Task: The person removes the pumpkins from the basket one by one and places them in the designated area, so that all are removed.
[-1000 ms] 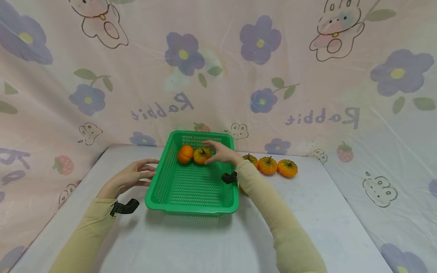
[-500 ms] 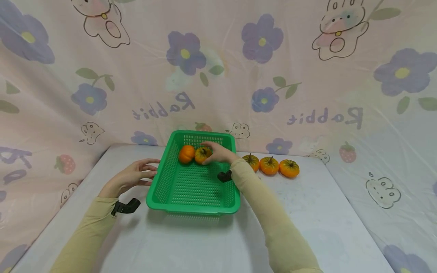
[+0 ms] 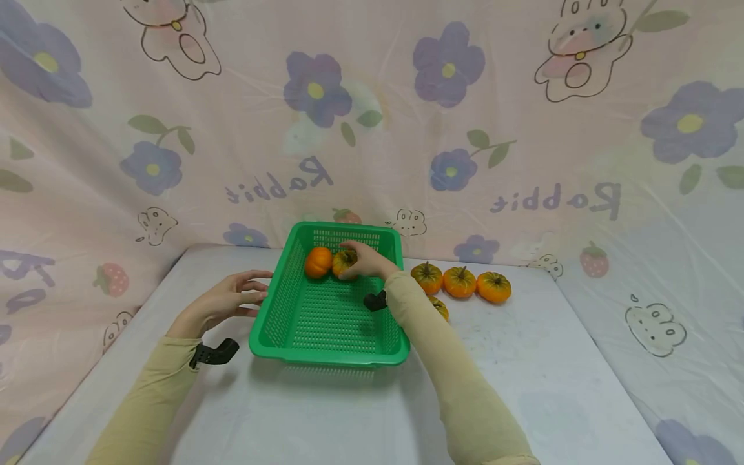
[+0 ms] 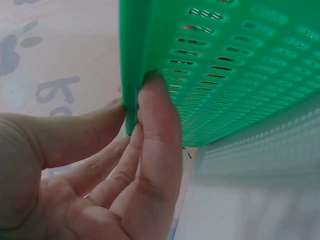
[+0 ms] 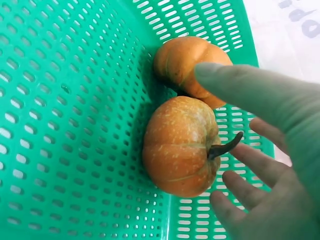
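A green perforated basket (image 3: 334, 323) stands on the table with two small orange pumpkins near its back wall. My left hand (image 3: 227, 300) pinches the basket's left rim; the left wrist view shows the thumb (image 4: 85, 132) on one side and the fingers (image 4: 157, 130) on the other. My right hand (image 3: 369, 261) reaches into the basket over the stemmed pumpkin (image 5: 180, 147), its fingers spread around it. In the right wrist view the thumb passes in front of the other pumpkin (image 5: 182, 57), and a gap shows between thumb and fingers. Whether any finger touches the stemmed pumpkin is unclear.
To the basket's right, a row of three pumpkins (image 3: 459, 283) sits on the white table (image 3: 558, 361). Another pumpkin (image 3: 440, 308) lies nearer, partly behind the right sleeve (image 3: 447, 361). A printed curtain (image 3: 372, 142) hangs behind the table.
My right hand and forearm have shifted slightly left, further over the stemmed pumpkin. The pumpkin beside the right sleeve shows again. The left hand keeps its place on the rim.
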{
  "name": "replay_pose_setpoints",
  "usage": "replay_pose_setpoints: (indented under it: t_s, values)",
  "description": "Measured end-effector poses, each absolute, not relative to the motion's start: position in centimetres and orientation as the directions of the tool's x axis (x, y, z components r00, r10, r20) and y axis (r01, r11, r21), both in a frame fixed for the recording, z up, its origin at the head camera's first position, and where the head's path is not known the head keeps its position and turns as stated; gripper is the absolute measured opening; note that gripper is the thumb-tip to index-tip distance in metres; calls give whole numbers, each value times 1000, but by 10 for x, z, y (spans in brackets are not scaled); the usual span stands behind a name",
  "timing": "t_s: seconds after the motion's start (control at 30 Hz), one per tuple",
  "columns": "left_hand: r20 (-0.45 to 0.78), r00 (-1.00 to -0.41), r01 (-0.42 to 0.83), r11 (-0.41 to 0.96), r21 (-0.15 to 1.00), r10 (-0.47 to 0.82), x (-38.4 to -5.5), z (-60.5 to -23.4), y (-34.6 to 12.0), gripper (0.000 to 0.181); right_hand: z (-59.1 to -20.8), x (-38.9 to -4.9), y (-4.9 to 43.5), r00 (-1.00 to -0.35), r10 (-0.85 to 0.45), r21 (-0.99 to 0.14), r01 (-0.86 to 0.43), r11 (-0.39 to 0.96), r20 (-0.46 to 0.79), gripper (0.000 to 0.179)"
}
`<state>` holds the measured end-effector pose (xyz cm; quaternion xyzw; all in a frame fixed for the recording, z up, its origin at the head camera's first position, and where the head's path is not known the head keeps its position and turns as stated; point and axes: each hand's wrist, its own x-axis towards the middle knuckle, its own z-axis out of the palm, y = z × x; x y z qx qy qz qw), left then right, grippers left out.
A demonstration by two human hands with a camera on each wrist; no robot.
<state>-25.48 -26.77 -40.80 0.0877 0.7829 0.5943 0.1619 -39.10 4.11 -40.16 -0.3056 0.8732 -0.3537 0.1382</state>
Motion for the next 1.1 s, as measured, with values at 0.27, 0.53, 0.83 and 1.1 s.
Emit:
replay_pose_setpoints:
  t_s: [0.27, 0.53, 0.83, 1.1]
  values:
    - [-147, -934, -53, 280, 958, 325, -255, -409, -269, 59, -404, -393, 40, -781, -620, -688, -411, 599, -74, 78]
    - [-146, -935, -54, 275, 960, 324, -254, -409, -268, 59, -407, -396, 41, -766, -636, -681, -418, 601, -91, 83]
    - [-146, -936, -58, 268, 962, 321, -254, -408, -267, 59, -408, -394, 42, -744, -662, -652, -460, 603, -87, 76]
    - [-146, -935, -56, 271, 961, 324, -255, -409, -269, 59, -406, -391, 44, -742, -661, -674, -432, 600, -112, 71]
